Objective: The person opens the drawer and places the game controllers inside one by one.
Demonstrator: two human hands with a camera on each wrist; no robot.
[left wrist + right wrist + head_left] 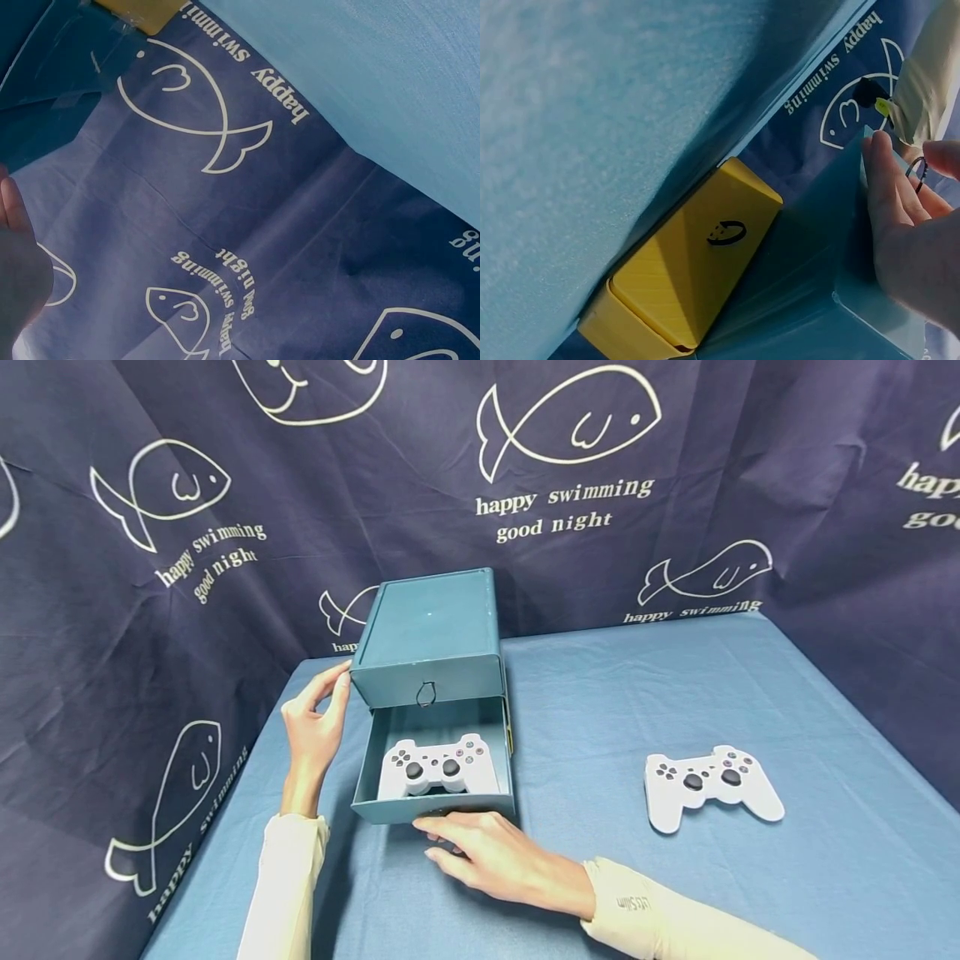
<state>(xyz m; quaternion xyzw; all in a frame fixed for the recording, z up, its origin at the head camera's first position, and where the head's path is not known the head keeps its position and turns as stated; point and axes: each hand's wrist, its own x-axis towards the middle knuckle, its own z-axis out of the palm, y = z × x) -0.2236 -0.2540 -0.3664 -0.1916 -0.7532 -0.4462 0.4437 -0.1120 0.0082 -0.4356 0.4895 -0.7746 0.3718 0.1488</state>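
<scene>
A teal drawer box [429, 614] stands on the table with its upper drawer closed. Below it, the pulled-out teal drawer [382, 811] contains a white game controller [437, 767]. My left hand [313, 727] touches the box's left side near the front corner with its fingertips. Along the front of the pulled-out drawer rests my right hand [498, 858], its fingers fairly straight against the panel. A black ring pull [916, 174] shows between its fingers and thumb in the right wrist view, and the thumb stands off the panel.
A second white game controller [712, 785] lies to the right on the blue tablecloth [592, 693]. Under the pulled-out drawer is a yellow drawer [705, 247] with its own black ring. A dark blue fish-print curtain [420, 502] hangs behind and at the sides.
</scene>
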